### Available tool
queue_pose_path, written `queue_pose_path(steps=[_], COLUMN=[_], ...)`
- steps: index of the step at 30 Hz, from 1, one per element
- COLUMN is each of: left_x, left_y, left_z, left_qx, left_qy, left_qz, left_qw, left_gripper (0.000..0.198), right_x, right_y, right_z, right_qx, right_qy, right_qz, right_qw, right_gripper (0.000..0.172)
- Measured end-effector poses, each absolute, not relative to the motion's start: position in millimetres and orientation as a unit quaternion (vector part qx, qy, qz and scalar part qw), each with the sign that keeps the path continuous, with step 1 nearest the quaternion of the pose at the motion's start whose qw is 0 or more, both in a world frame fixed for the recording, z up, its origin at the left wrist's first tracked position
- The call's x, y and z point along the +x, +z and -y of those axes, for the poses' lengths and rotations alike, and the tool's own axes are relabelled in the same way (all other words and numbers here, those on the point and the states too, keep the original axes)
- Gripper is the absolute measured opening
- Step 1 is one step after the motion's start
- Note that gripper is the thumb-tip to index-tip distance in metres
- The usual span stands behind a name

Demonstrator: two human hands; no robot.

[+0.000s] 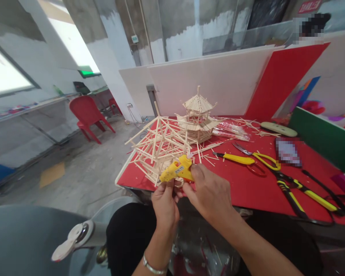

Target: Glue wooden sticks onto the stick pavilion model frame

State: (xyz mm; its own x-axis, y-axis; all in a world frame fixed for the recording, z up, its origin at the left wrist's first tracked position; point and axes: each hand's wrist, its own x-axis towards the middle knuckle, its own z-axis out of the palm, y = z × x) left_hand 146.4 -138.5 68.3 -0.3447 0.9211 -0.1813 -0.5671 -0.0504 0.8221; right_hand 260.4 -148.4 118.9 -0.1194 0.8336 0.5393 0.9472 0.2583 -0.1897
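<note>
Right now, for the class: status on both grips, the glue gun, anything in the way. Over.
Right grip holding yellow glue gun. Left grip just below it, contents unclear. Stick framework close behind, possibly in the way.

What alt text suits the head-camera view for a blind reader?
Someone's right hand holds a yellow plastic glue gun near their left hand. Beyond are an open frame of pale wooden sticks and a tiered wooden pagoda model on a red-topped table, yellow-handled tools to the right.
</note>
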Motion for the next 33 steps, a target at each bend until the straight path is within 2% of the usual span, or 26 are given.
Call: queue_pose_path(steps=[24,30,33], left_x=[145,146,147], left_y=[68,70,70], left_z=[138,139,138], left_qx=[0.216,0.229,0.234], left_qy=[0.691,0.692,0.692], left_qz=[-0.442,-0.451,-0.462], left_qw=[0.529,0.515,0.504], left_gripper=[0.031,0.03,0.031], right_x=[259,273,293], right_y=[119,118,115], right_z=[151,153,159], right_qx=[-0.61,-0.64,-0.676], right_qy=[-0.096,-0.152,-0.191], right_qz=[0.735,0.683,0.64], right_qw=[0.281,0.317,0.312], right_gripper=[0.024,0.022,0.027])
